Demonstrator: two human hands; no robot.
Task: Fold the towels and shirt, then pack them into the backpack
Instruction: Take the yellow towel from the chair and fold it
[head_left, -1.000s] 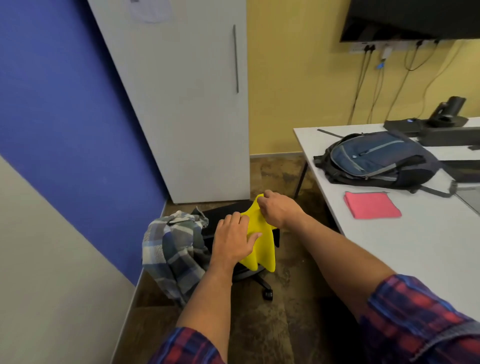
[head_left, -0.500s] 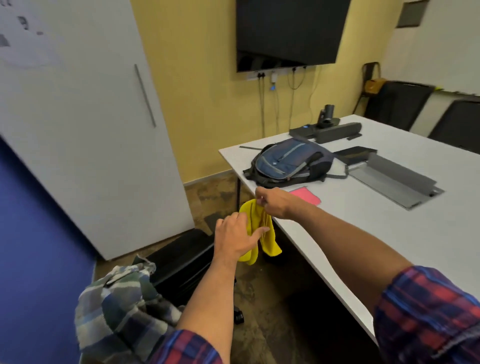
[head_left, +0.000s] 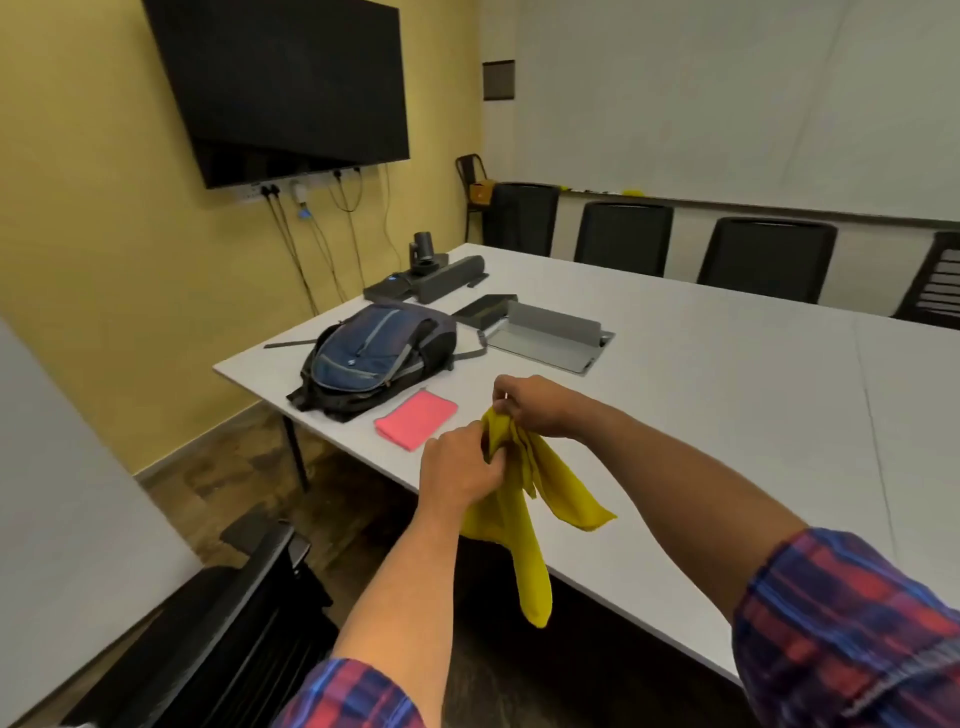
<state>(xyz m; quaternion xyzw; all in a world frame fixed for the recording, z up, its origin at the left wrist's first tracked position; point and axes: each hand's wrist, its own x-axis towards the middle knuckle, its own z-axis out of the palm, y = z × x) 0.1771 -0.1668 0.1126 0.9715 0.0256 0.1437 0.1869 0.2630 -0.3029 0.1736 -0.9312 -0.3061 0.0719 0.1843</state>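
Note:
A yellow towel (head_left: 524, 514) hangs crumpled over the near edge of the white table (head_left: 727, 395). My right hand (head_left: 535, 405) pinches its top corner, and my left hand (head_left: 462, 465) grips the cloth just below and to the left. A folded pink towel (head_left: 415, 426) lies flat on the table near its left corner. Behind the pink towel a blue and black backpack (head_left: 374, 358) lies on its back with its zips closed. The plaid shirt is out of view.
A black office chair (head_left: 234, 639) stands low at the left beside the table. Behind the backpack sit a conference camera (head_left: 423, 254), a speaker bar and an open grey cable hatch (head_left: 550, 338). Several black chairs line the far side.
The view has swung right from the chair with the plaid shirt to the table. Both hands carried the yellow towel up over the table edge, and my left hand now grips it.

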